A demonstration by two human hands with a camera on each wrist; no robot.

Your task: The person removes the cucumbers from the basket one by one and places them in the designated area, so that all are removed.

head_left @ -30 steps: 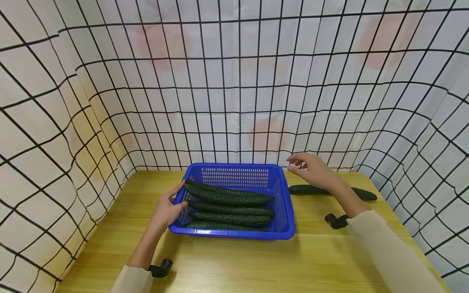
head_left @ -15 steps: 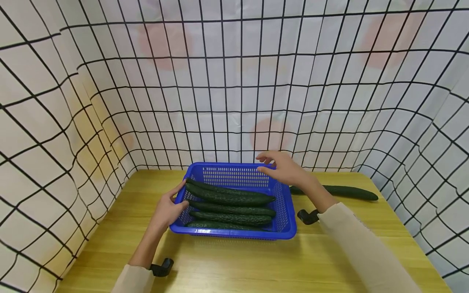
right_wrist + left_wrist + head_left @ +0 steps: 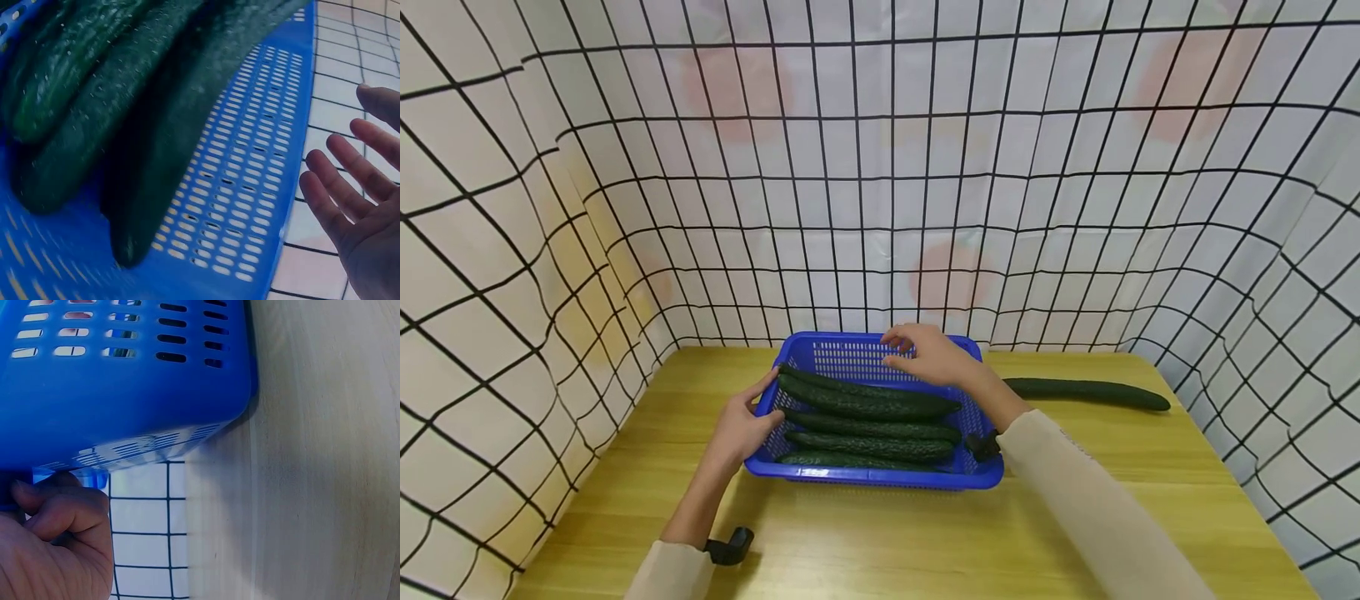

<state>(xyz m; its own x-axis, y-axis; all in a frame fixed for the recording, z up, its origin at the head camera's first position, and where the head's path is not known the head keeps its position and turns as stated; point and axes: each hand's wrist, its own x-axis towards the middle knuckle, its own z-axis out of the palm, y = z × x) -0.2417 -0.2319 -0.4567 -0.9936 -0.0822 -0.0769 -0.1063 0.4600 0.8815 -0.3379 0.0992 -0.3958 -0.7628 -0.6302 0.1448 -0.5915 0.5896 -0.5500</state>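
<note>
A blue plastic basket [image 3: 880, 477] with slotted walls stands on the table, holding several dark green cucumbers [image 3: 872, 429] laid side by side. My left hand [image 3: 741, 429] grips the basket's left rim; in the left wrist view the curled fingers [image 3: 72, 512] close on that rim. Over the back part of the basket hovers my right hand [image 3: 928, 354], its fingers spread and holding nothing. The right wrist view shows those fingers [image 3: 353, 181] apart from the cucumbers [image 3: 169, 144] below. One more cucumber [image 3: 1086, 392] lies on the table right of the basket, partly hidden by my right forearm.
The light wooden table [image 3: 880, 542] carries everything. White sheeting with a black wire grid [image 3: 891, 208] encloses it at the back and both sides. A small black wrist device [image 3: 730, 547] is strapped to my left wrist, another [image 3: 983, 446] to the right.
My right hand has moved left, from above the loose cucumber to over the back of the basket. My left hand stays on the rim, and the cucumbers have not moved.
</note>
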